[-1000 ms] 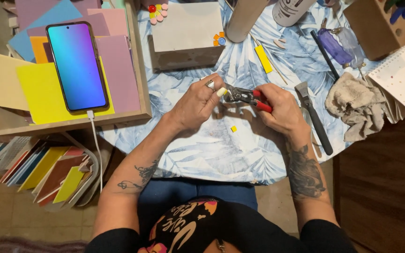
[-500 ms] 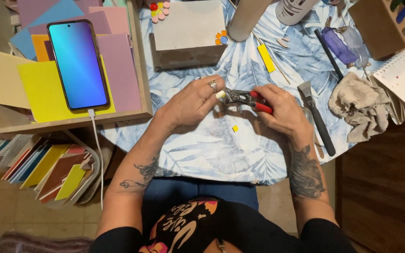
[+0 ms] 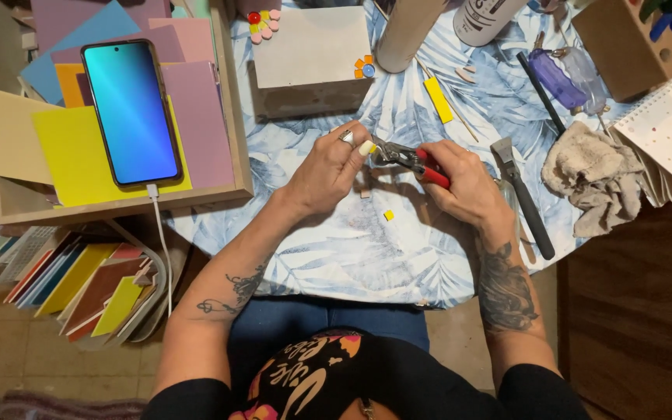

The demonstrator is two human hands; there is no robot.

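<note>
The right hand is wrapped shut around the red-handled metal nippers, fingers curled fully over the grips, tool nose pointing toward the left hand. That hand is pinched closed at the tips, thumb and forefinger meeting right at the tool's metal nose. Whatever it pinches is too small to make out (possibly a tile chip, cannot tell).

Risks, as a judgement: the left fingertips sit touching the cutting end, so a hard squeeze could nip skin or the painted nail. A snapped-off fragment could fly, since nothing shields it. A small yellow square chip already lies loose on the blue leaf-print tablecloth just below the fingers, and more bits could scatter and get lost in the pattern. The black-handled flat metal scraper lies just beyond the right knuckles, close enough to be knocked by the wrist.

Against the earlier frames: both hands hold nearly the same spot, the left thumb tip looks a touch closer to the nose, the yellow chip unmoved, the turquoise-screened smartphone on the coloured paper sheets unchanged.
</note>
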